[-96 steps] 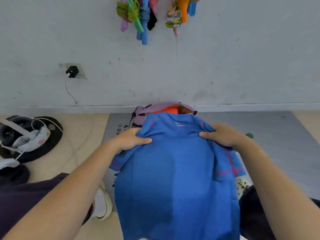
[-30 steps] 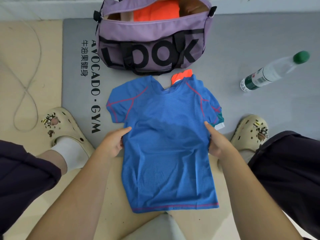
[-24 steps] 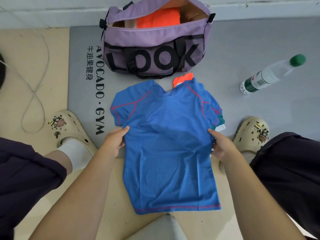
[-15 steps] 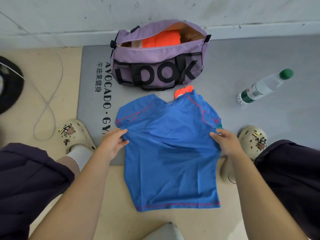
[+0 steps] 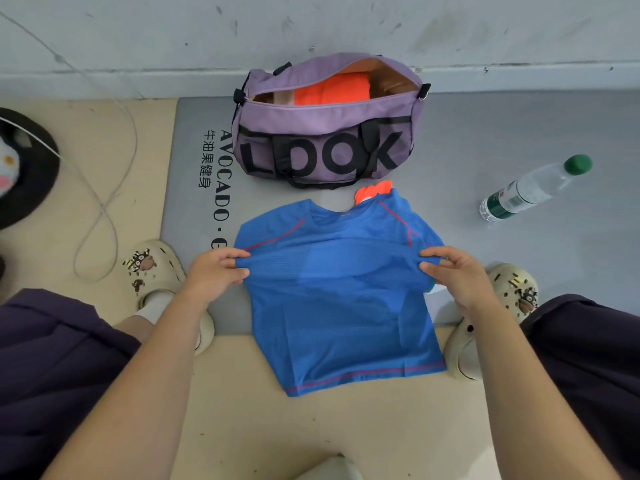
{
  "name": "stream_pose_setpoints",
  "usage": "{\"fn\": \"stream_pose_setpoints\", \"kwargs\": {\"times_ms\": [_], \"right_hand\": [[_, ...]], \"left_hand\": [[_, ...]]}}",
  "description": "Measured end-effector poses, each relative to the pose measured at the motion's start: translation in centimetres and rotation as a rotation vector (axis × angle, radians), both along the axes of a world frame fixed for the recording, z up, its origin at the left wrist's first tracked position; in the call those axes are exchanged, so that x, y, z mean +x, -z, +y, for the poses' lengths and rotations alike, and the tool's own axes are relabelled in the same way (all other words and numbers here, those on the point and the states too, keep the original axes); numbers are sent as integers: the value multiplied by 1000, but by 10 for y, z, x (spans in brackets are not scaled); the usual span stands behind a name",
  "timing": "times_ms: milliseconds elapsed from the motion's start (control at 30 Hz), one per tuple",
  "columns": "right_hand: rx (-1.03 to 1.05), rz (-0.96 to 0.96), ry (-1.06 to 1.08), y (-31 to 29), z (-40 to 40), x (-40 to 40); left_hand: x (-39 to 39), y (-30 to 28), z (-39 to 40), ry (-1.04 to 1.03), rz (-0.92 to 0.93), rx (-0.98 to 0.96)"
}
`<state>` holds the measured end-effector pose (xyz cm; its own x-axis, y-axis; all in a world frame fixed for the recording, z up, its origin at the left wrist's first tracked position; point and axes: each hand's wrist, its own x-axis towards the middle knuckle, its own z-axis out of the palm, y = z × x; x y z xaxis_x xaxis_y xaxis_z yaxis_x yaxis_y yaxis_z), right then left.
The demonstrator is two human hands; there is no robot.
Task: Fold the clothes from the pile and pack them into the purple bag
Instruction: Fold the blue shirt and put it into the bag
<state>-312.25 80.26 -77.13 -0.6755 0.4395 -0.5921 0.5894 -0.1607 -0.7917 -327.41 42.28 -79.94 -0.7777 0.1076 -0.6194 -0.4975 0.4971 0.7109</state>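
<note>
Head view: the floor [image 5: 242, 420] is beige, with a grey gym mat [image 5: 519, 133] laid against a scuffed white wall [image 5: 346, 26] at 12 o'clock; black lettering runs along the mat's edge at 10 o'clock. The purple bag [image 5: 325, 133] stands on the mat at 12 o'clock, unzipped, with an orange garment [image 5: 329, 93] visible inside. A clear water bottle [image 5: 530, 187] with a green cap lies on the mat at 2 o'clock. A white cable [image 5: 104, 202] loops over the floor at 9 o'clock. The blue T-shirt [image 5: 343, 299] lies flat at centre, collar toward the bag, hem on the bare floor; an orange cloth [image 5: 372, 192] shows just beyond its collar. The left hand [image 5: 216, 271] pinches the shirt's edge below the sleeve at 9 o'clock, thumb and fingers clamped on the fabric. The right hand [image 5: 457, 275] grips the opposite edge at 3 o'clock in the same manner. The fabric between the hands is raised into a taut ridge. A cream clog sits just outside each hand: left clog [image 5: 152, 271], right clog [image 5: 512, 292].
</note>
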Motion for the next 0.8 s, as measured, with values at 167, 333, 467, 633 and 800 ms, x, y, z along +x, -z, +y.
{"fn": "stream_pose_setpoints", "kwargs": {"times_ms": [167,333,467,633,800], "right_hand": [[284,-89,-4,13,2,-8],[530,-55,-82,12,7,-11],[530,6,-119,7,5,-20],[276,51,-22,-5,-1,-26],[382,25,9,-12,1,-29]], "left_hand": [[-1,9,-1,-108,130,-112],[-1,12,-3,-96,277,-274],[-9,3,8,37,303,-296],[-19,-5,21,-153,123,-22],[-27,-9,17,-218,225,-107]]}}
